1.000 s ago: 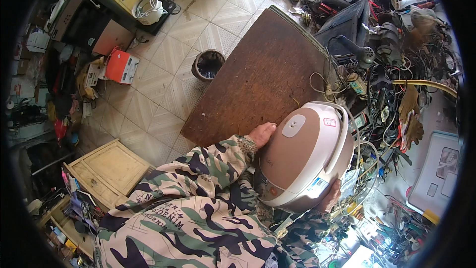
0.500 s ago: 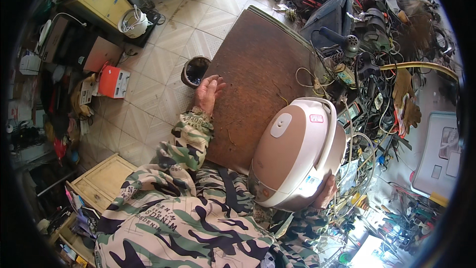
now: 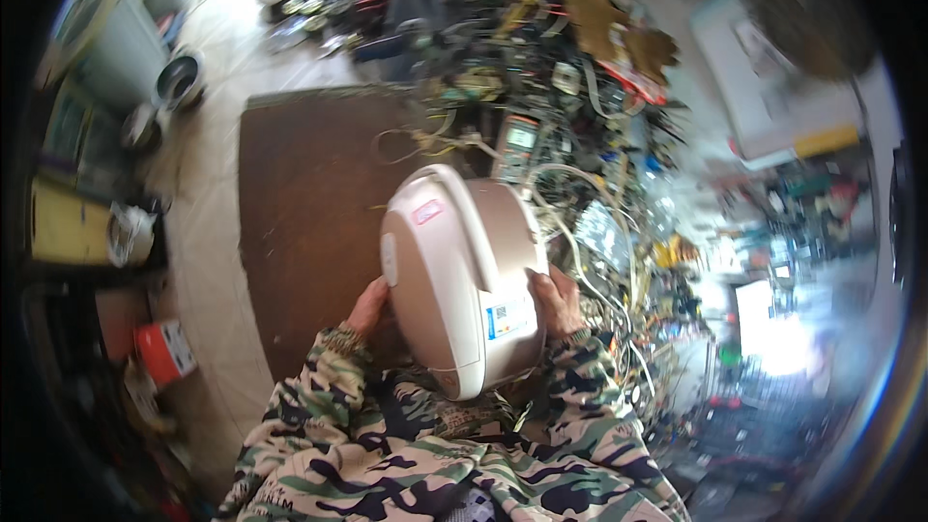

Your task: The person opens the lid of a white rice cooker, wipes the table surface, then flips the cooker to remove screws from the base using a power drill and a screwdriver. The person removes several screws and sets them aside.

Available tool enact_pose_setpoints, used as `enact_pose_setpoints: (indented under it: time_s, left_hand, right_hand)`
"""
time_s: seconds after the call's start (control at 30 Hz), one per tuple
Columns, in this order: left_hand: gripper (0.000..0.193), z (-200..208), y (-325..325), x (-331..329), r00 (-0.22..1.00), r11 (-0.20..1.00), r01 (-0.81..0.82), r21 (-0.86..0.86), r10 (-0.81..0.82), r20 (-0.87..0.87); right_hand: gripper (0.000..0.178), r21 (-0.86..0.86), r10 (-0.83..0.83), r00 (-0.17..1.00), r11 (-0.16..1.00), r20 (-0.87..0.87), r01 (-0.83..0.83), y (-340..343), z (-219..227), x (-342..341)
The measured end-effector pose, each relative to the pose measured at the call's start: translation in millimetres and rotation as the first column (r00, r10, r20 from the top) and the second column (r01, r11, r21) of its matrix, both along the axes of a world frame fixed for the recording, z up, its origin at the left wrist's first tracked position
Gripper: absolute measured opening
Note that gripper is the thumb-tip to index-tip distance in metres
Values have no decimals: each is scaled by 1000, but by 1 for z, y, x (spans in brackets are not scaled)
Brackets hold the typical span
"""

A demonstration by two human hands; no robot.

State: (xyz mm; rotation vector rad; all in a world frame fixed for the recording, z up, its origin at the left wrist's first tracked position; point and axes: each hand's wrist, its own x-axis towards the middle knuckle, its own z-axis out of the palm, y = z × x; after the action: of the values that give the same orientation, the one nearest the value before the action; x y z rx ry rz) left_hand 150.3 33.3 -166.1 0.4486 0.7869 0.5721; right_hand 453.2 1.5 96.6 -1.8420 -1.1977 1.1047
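A rose-gold and white rice cooker [image 3: 428,275] with a white carrying handle sits in front of me, tilted or turned on its side. My left hand [image 3: 369,307] presses against its left side near the lid. On the opposite side, my right hand [image 3: 558,300] grips the body, thumb showing beside a blue and white label. Both hands are closed on the cooker, though most of their fingers are hidden behind it. Beneath and beyond it lies a worn brown board [image 3: 300,203]. Whether the cooker touches the board is hidden.
Tangled cables and parts cover the right side, with a multimeter [image 3: 519,143] just beyond the cooker. A pale cable [image 3: 575,246] loops beside my right hand. At left, a red box [image 3: 166,350] and a metal pot [image 3: 181,79] stand near the tiled floor [image 3: 208,203].
My left hand has moved from the board's left edge to the cooker's side. The cooker has turned more upright in view. My view has swung right, blurring the surroundings.
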Motion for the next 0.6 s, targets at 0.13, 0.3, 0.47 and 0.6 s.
enact_pose_setpoints:
  time_s: [0.13, 0.3, 0.47, 0.6]
  left_hand:
    - [66, 37, 11, 5, 999, 999, -31, 20, 31, -5]
    - [72, 43, 20, 30, 987, 991, -8, 134, -14, 159]
    - [70, 78, 23, 44, 998, 976, 40, 216, -48, 36]
    - [74, 122, 23, 83, 992, 962, 10, 272, 23, -120]
  right_hand:
    - [56, -41, -105, 985, 994, -139, 100, -3, -33, 45]
    - [58, 1, -293, 953, 956, -72, 294, -2, -46, 76]
    - [60, 3, -395, 904, 917, 165, 400, -29, -54, 97]
    - [39, 165, -508, 829, 861, 234, 481, -68, -58, 113]
